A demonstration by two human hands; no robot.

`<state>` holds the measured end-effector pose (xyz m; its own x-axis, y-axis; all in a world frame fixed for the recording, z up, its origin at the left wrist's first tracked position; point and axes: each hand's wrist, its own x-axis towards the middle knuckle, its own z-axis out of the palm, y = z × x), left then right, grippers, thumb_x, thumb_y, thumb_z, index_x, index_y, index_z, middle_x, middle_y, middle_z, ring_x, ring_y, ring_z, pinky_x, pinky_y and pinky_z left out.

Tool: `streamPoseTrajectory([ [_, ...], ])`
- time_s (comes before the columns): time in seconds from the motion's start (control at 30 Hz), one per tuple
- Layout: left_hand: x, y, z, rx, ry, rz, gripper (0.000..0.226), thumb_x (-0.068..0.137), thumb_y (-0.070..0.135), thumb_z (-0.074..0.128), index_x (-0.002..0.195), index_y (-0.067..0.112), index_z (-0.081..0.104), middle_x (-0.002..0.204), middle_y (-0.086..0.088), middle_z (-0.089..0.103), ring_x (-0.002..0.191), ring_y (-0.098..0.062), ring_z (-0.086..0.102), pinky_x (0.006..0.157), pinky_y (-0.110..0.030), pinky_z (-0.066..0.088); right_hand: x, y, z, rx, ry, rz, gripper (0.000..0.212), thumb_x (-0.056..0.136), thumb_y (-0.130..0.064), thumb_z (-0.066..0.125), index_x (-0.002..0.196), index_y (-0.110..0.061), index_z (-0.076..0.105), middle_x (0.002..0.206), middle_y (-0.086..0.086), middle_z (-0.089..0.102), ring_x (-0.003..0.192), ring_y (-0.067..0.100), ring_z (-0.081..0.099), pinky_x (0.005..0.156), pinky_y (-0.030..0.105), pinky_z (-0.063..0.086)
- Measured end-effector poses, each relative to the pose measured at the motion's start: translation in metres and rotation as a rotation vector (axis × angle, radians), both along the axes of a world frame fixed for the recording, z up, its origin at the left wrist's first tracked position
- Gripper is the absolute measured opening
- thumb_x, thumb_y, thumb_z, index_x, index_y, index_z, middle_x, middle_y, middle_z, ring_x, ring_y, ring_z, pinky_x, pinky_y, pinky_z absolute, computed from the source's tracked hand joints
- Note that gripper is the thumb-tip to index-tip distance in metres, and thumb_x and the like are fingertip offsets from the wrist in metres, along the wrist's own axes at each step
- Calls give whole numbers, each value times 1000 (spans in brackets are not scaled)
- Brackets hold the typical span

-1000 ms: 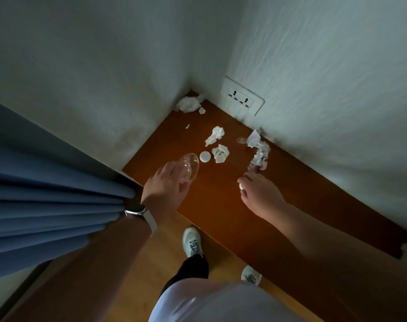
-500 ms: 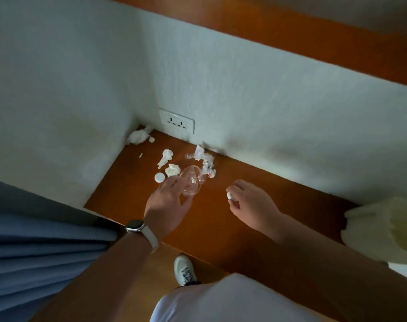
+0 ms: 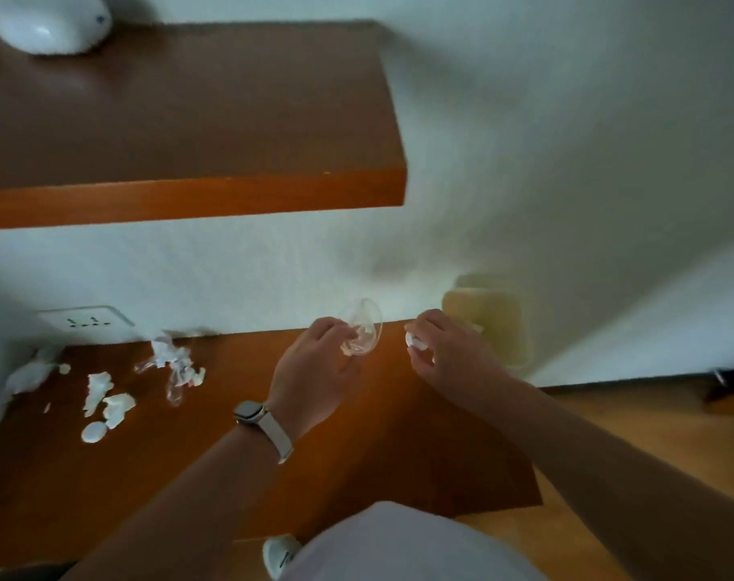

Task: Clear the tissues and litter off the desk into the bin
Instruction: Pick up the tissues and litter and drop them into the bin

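Observation:
My left hand (image 3: 315, 371) holds a clear plastic cup (image 3: 363, 327) over the right part of the brown desk (image 3: 377, 454). To its right, my right hand (image 3: 444, 350) is closed on a small white scrap (image 3: 415, 340). A pale bin (image 3: 495, 325) stands by the wall just past the desk's right end, partly hidden by my right hand. Crumpled tissues (image 3: 105, 396), a white lid (image 3: 93, 431) and clear plastic wrappers (image 3: 176, 366) lie on the desk's left part. Another tissue (image 3: 27, 375) sits in the far left corner.
A wall socket (image 3: 84, 322) is above the litter. A brown shelf (image 3: 189, 119) juts out over the desk, with a white object (image 3: 46, 23) on it. Wooden floor (image 3: 629, 429) lies to the right. My shoe (image 3: 279, 553) shows below the desk edge.
The view has swung right. Both hands have carried the cup and the scrap rightward, away from the litter and up to the bin, which was at the frame's right edge before.

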<state>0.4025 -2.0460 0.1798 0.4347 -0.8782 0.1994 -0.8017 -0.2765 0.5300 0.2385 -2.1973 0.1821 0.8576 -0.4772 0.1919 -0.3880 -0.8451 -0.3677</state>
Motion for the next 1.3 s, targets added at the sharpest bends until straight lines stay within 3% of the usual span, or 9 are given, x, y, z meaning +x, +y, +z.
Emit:
streamPoseTrajectory([
  [0.27,-80,-105,-1,7,12,-157,29,87,33,64,114,23,61,118,8,56,95,-9,58,78,-23,51,-100,-72,-8,27,-27,-185,22,87,-25,59,108,-18,58,110,-2,56,92,18,56,74,32,50],
  [0.5,-107,-132,-16,171,7,-147,37,88,41,63,123,29,55,127,11,48,101,-10,57,78,-17,40,-117,-91,-25,106,4,-177,24,90,-26,57,112,-18,58,114,-3,56,94,14,56,76,26,47],
  [0.73,-95,-107,-8,204,-77,-94,51,89,46,55,135,26,48,140,5,46,123,-16,48,98,-33,44,-103,-96,-26,75,53,-36,35,89,-36,45,114,-15,57,119,2,56,103,20,52,86,34,44],
  [0.93,-74,-64,1,231,-240,-6,49,93,44,52,137,24,47,148,-1,42,135,-22,39,105,-41,36,-60,-82,-15,-37,36,140,37,89,-34,55,115,-9,62,123,11,59,108,29,56,90,46,46],
  [1.13,-48,-11,7,241,-351,69,49,94,42,53,137,22,48,147,-3,44,136,-22,38,109,-38,25,-13,-41,-1,-101,74,322,45,95,-43,45,127,-13,54,131,7,54,121,24,47,97,43,42],
  [1.3,-14,35,2,244,-359,104,49,93,42,54,136,20,48,144,-6,46,135,-24,39,109,-43,28,29,0,1,-136,129,406,50,97,-48,36,134,-17,48,136,4,50,127,21,42,103,41,37],
])
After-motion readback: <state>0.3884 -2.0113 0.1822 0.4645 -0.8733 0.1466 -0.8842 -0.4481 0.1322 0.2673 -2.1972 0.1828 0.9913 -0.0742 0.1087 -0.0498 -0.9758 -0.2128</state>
